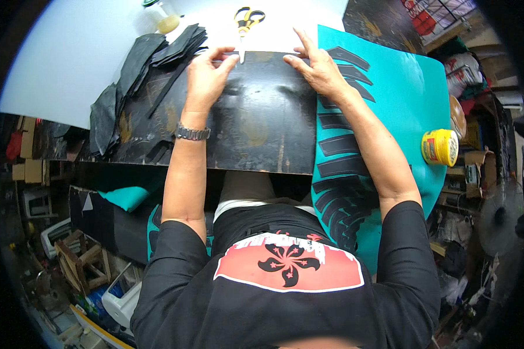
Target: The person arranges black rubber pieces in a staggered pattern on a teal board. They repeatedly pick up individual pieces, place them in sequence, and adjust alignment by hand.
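My left hand [208,77] is over the far part of the black worktop [256,128], thumb and fingers bent with a small gap between them. Its fingertips come close to the tip of the scissors [249,22], which have yellow and black handles and lie on a white surface. My right hand [321,71] hovers at the left edge of a teal sheet [402,110], its fingers spread and nothing visible in them. A row of curved black pieces [339,145] lies along that sheet, partly beneath my right forearm. Left of my left hand is a pile of black strips [135,67].
A yellow tub [439,147] stands at the sheet's right edge. At the far left is a jar [165,17] with yellowish contents. A wooden stool [81,262] and a white plastic seat [122,296] are low on the left. A fan [501,221] is at the right.
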The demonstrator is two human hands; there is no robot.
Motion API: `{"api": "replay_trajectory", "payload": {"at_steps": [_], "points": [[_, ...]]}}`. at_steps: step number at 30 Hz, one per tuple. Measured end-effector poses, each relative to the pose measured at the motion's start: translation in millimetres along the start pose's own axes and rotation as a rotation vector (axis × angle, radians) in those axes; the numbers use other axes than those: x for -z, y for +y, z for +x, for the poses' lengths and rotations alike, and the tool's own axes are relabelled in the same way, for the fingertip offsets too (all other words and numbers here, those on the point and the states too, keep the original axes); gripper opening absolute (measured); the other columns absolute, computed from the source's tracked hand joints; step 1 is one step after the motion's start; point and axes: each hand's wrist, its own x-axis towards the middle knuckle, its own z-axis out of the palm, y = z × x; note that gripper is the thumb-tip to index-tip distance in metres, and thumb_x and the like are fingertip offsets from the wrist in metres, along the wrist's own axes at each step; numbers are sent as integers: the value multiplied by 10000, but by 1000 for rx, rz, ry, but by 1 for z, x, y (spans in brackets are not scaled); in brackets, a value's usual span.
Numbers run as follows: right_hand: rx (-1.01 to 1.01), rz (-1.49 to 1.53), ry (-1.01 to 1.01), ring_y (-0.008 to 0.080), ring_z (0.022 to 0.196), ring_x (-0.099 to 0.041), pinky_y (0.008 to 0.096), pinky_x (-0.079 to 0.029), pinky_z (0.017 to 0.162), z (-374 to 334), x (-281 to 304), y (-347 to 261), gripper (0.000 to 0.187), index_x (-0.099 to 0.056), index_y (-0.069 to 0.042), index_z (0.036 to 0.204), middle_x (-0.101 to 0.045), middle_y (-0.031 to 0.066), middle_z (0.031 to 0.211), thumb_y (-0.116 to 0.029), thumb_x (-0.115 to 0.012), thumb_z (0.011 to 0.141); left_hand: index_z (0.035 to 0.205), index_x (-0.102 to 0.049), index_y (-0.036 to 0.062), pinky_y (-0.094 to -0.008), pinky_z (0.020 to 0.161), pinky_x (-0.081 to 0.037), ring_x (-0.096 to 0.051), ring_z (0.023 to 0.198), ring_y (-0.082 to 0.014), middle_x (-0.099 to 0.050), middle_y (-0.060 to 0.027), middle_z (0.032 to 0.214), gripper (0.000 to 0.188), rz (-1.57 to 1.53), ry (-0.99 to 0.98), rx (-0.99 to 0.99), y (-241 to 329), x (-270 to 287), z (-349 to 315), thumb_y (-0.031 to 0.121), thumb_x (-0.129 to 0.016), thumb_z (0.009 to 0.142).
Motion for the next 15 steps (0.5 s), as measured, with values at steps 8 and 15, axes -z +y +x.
{"api": "replay_trajectory", "payload": {"at_steps": [8,15], "points": [[475,64,98,312,930,-702,414,-558,857,83,-94,-101,708,-396,-229,1522,-715,147,1051,-84,-670,886,1071,-725,61,-365,879,-539,-689,944,-234,-713,-112,1049,251,171,379,-18,-53,66,20,109,-761,828],[459,-269,-6,321,989,-689,429,-544,885,142,-142,-137,735,-429,-241,1504,-699,164,1116,7,-611,837,1082,-734,55,-376,945,-517,-680,1025,-276,-696,-152,1121,254,515,229,-32,-75,77,26,147,-741,845]]}}
